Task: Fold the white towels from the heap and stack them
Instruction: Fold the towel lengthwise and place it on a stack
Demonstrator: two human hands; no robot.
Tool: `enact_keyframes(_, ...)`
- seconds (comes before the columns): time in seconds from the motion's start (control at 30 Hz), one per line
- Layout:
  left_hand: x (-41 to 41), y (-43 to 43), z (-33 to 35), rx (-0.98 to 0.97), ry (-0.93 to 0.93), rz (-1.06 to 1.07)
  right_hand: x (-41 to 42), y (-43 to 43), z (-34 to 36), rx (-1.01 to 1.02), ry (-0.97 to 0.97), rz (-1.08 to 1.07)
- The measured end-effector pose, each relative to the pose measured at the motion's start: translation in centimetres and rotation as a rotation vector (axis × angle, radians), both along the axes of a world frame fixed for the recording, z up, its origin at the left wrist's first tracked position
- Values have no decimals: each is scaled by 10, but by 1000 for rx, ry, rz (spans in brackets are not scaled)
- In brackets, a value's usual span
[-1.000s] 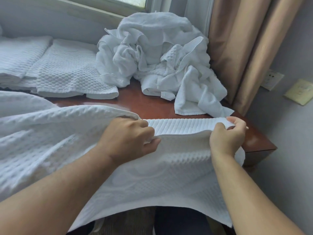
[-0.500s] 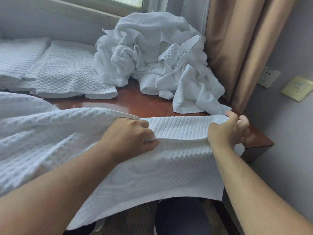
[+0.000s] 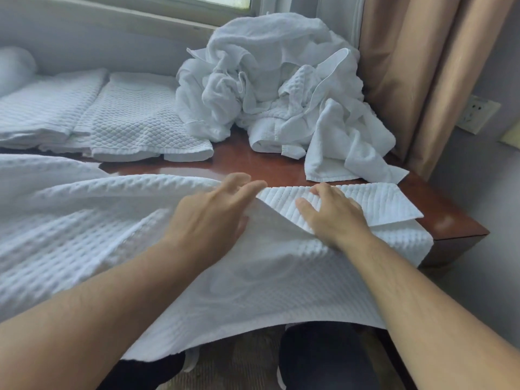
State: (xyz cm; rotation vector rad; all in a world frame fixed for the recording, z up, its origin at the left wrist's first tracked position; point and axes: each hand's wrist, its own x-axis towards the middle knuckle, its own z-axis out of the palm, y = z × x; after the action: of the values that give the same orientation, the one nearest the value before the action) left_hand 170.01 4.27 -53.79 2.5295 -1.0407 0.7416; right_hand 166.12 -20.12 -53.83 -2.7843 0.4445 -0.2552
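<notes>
White and waffle-woven, the towel [image 3: 253, 277] lay spread over the near edge of the reddish wooden table [image 3: 281, 167]. Its lower part hung down in front toward the person's legs, and its ribbed border [image 3: 380, 204] lay flat on the table top near the right corner. The right hand [image 3: 332, 218] rested on this border with straight fingers, pressing it and gripping nothing. The left hand [image 3: 213, 218] lay just beside it on the cloth, its fingers also stretched out and loose, holding nothing. The step in hand seemed to be the smoothing of the towel before a fold. To do it well, I think the border should first be squared to the table edge. Then the palms should sweep outward from the middle, so that the raised ridge of cloth on the left goes flat. Behind, the heap [image 3: 275, 88] of unfolded towels sat against a tan curtain [image 3: 416, 66], and the folded towels [image 3: 135, 125] lay side by side at the far left.
</notes>
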Motion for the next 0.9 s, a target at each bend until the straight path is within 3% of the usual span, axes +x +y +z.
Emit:
enact_keyframes(0.2,17,99,16,2,46,346,18,42,21,-54,223,-119)
enact_keyframes(0.3,22,154,7,-48,325,492,26,114,27,70,95,186)
enact_keyframes(0.4,25,190,-6,-138,416,679,23,169,22,123,-23,370)
enact_keyframes(0.57,33,202,-14,-135,418,676,28,187,-5,-145,-41,425)
enact_keyframes(0.77,62,193,-11,-215,372,675,62,178,-7,-131,-117,379)
enact_keyframes(0.9,86,189,-5,-416,147,721,84,170,-4,-134,-147,397)
